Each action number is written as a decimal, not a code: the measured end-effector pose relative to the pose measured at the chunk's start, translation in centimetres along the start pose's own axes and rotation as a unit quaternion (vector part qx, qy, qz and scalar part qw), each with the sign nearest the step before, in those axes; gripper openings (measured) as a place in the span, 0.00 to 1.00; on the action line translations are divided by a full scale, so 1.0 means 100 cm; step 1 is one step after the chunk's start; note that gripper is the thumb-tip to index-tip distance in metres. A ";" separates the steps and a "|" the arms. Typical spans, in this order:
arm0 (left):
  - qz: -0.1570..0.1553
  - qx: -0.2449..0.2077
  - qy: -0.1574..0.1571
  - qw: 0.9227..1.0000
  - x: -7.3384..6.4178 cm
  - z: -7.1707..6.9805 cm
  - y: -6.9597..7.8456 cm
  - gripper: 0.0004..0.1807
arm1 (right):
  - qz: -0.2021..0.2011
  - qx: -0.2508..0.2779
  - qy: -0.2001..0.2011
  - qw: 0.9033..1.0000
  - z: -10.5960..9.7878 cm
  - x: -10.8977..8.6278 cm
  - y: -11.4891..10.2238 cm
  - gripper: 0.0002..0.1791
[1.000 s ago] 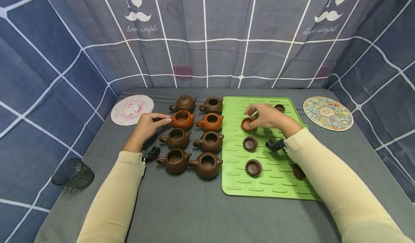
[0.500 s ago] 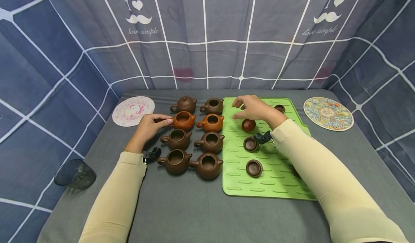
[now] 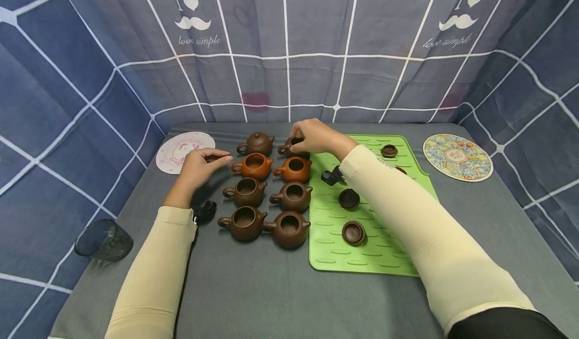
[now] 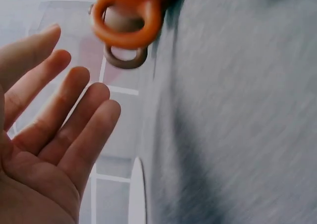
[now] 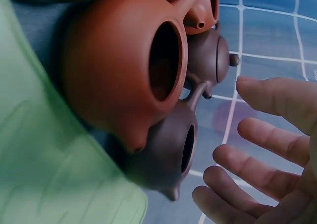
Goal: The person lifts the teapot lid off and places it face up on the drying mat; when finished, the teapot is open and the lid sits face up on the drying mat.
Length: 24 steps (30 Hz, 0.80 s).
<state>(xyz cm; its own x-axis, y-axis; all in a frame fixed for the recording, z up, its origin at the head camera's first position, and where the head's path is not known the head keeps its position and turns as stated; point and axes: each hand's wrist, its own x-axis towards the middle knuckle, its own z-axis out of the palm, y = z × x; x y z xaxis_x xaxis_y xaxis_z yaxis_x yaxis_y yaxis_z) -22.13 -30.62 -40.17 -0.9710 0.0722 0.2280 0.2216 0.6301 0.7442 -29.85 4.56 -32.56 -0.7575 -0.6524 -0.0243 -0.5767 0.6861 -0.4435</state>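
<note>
My left hand (image 3: 199, 170) is held in the air just left of an orange lidless teapot (image 3: 252, 172). In the left wrist view its fingers are spread, apart from that teapot's handle (image 4: 124, 39). My right hand (image 3: 317, 137) is over the back dark brown lidless teapot (image 5: 161, 157), covering part of it in the head view. The right wrist view shows its loosely bent fingers (image 5: 247, 172) with nothing between them. Nearest that wrist camera is the second orange lidless teapot (image 5: 114, 60). A dark teapot with its lid on (image 3: 256, 145) stands back left.
Several dark lidless teapots (image 3: 289, 233) stand in front. A green mat (image 3: 330, 258) carries loose lids (image 3: 354, 233); my right arm hides part of it. A glass (image 3: 104, 241) stands left, with a pink-printed disc (image 3: 174, 160) and a patterned disc (image 3: 458, 158) at the sides.
My left hand has let go of the orange teapot's handle and drawn back left. My right hand has left the orange lid, which now shows no more, and moved left to the back dark teapot.
</note>
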 end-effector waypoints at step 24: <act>-0.036 0.061 -0.079 0.994 0.057 0.024 0.003 0.22 | -0.008 -0.071 -0.028 0.997 0.039 0.068 -0.047 0.28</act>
<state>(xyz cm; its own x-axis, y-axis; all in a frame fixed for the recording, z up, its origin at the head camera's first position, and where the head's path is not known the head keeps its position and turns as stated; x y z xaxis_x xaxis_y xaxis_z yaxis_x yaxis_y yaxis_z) -27.83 -28.18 -40.11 -0.9880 0.1379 0.0696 0.1486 0.7265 0.6709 -31.11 -4.38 -34.11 -0.7324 -0.6773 -0.0702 -0.6287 0.7122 -0.3123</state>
